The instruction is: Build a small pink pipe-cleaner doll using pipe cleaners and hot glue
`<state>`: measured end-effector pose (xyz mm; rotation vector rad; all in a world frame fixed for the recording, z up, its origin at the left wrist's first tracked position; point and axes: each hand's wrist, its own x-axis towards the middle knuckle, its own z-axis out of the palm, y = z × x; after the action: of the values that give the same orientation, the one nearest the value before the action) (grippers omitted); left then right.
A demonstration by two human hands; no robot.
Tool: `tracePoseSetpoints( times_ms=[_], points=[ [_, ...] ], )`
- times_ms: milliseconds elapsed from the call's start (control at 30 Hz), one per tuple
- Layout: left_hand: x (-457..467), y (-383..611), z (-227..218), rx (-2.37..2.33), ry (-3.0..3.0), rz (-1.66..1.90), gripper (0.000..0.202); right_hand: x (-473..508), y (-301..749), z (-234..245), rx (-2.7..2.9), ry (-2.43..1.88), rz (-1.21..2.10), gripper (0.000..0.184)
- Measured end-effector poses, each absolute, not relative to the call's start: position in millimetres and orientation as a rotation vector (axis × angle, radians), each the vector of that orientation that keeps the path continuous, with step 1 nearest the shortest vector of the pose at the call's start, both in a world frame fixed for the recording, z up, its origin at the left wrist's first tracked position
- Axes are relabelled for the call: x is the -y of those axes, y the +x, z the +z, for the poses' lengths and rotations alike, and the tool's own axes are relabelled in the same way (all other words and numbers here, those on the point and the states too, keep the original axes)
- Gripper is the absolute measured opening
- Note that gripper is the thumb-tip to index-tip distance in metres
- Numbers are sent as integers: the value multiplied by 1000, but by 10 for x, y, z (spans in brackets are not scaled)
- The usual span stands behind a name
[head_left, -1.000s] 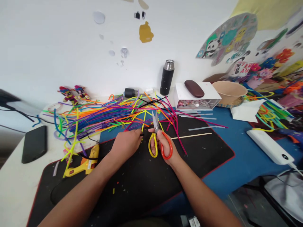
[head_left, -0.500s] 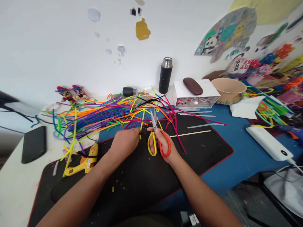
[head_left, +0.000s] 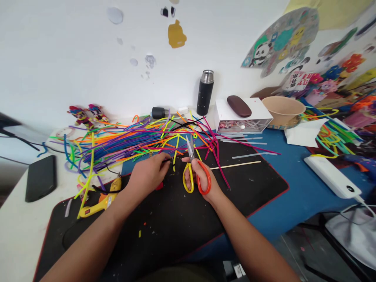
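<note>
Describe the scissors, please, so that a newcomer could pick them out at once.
Find the black mat with red edging before the person. Above its far part, the right hand holds the scissors, blades pointing away. Their handle loops, one yellow and one red-orange, set them apart from the thin colourful strips nearby.

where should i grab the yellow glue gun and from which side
Likely by the yellow handle, from the near left: it juts that way, while the nozzle points to the far side. The left forearm passes close on the right.
</note>
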<state>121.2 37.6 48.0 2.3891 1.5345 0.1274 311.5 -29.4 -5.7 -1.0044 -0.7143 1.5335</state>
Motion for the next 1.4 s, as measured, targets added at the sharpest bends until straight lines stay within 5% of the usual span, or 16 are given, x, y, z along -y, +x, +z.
tracePoseSetpoints(
  times_ms=[267, 1400],
  points=[
    [-222, 822, 599, -1261, 1931, 515, 49, 316, 3108, -89, 767, -962, 1548, 59],
    [248, 1217, 713, -1304, 2342, -311, 64, 611, 2796, -97, 948, -1002, 1577, 38]
  ],
)
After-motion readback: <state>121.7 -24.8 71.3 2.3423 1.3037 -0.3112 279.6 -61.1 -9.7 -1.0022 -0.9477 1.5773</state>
